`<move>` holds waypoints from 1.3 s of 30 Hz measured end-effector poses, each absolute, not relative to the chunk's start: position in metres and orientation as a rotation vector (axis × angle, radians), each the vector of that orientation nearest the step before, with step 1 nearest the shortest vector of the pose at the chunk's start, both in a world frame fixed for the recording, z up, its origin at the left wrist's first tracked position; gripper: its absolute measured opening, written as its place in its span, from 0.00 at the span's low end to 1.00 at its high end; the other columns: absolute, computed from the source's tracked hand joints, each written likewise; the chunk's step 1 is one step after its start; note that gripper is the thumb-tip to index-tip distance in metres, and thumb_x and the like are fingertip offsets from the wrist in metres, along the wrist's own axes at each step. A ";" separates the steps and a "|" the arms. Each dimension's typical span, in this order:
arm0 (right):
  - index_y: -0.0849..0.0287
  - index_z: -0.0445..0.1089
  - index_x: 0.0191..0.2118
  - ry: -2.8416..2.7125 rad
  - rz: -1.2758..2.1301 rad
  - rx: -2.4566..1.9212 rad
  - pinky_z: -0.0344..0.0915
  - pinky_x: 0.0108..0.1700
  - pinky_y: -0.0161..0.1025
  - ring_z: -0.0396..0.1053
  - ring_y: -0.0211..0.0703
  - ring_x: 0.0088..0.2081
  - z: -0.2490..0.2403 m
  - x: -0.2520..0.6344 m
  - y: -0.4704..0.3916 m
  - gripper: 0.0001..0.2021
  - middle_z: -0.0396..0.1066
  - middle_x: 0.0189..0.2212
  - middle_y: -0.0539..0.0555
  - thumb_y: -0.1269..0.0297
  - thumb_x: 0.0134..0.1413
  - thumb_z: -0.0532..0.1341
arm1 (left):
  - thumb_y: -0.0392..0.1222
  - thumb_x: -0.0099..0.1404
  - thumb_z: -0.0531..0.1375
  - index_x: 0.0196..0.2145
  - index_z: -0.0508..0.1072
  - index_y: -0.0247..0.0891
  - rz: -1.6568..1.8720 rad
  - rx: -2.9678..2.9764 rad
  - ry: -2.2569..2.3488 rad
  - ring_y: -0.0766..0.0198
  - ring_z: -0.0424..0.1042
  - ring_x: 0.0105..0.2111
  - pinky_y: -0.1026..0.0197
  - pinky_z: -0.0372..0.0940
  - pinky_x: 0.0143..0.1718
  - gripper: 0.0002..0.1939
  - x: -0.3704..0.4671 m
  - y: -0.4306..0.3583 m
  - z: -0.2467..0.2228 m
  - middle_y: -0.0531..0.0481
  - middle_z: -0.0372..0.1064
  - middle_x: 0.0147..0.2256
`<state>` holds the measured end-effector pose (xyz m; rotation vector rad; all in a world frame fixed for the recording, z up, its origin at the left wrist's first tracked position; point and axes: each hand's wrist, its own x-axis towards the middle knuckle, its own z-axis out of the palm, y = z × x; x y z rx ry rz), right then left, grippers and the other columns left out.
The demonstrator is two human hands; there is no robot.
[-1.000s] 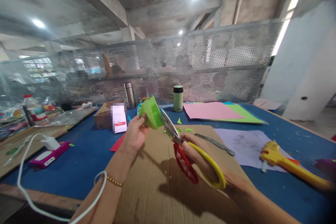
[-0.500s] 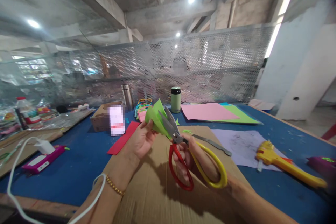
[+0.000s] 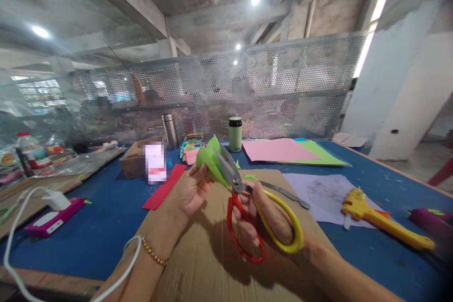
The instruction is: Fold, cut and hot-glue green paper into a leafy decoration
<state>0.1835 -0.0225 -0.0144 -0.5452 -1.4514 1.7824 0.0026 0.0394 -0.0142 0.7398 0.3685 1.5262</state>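
Observation:
Between the thumb and fingers of my left hand (image 3: 194, 191) is a curled piece of lime-green sheet (image 3: 209, 160), shaped like a cone. My right hand (image 3: 264, 214) grips a pair of scissors (image 3: 230, 172) with one red and one yellow handle. Their blades lie against the right side of the green cone, slightly apart at the tips. Both hands are held over a brown cardboard sheet (image 3: 212, 259). Small green scraps (image 3: 250, 177) and a flat grey metal blade (image 3: 286, 193) lie just beyond my right hand.
At right, a yellow glue gun (image 3: 382, 222) rests on a lilac sheet (image 3: 318, 193). Pink sheets (image 3: 279, 150) and a green tumbler (image 3: 235, 134) stand behind. Leftward are a red strip (image 3: 166, 188), a phone (image 3: 155, 163) against a cardboard box (image 3: 132, 163), and a magenta power strip (image 3: 53, 219) with a white cable.
The scissors' red handle has swung slightly outward and down, while the blades stay at the green cone. The whole view has shifted a little; my left hand keeps its hold.

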 end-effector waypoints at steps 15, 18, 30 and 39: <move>0.57 0.69 0.42 -1.951 0.074 -1.107 0.61 0.34 0.40 0.63 0.44 0.31 -0.005 0.221 0.011 0.16 0.66 0.32 0.53 0.48 0.61 0.62 | 0.38 0.53 0.75 0.37 0.82 0.33 1.582 0.896 0.497 0.56 0.80 0.43 0.56 0.72 0.51 0.14 0.001 0.034 -0.003 0.42 0.82 0.39; 0.57 0.69 0.43 -1.985 0.061 -1.151 0.62 0.34 0.40 0.65 0.44 0.32 -0.007 0.222 0.012 0.18 0.67 0.33 0.53 0.46 0.60 0.62 | 0.41 0.51 0.76 0.36 0.83 0.33 1.585 0.934 0.509 0.54 0.80 0.43 0.54 0.72 0.51 0.15 0.003 0.030 -0.002 0.42 0.82 0.39; 0.56 0.72 0.49 -1.994 -0.066 -1.266 0.64 0.34 0.43 0.69 0.47 0.32 -0.005 0.220 0.006 0.20 0.70 0.37 0.57 0.47 0.58 0.64 | 0.41 0.49 0.77 0.35 0.83 0.36 1.574 0.949 0.527 0.53 0.80 0.44 0.54 0.73 0.50 0.15 0.005 0.029 -0.002 0.44 0.82 0.38; 0.58 0.73 0.49 -1.978 -0.034 -1.273 0.65 0.34 0.44 0.70 0.49 0.33 -0.006 0.219 0.007 0.21 0.70 0.36 0.58 0.46 0.60 0.62 | 0.41 0.50 0.76 0.36 0.83 0.34 1.545 0.944 0.535 0.55 0.80 0.41 0.56 0.74 0.48 0.15 0.005 0.027 -0.003 0.42 0.82 0.40</move>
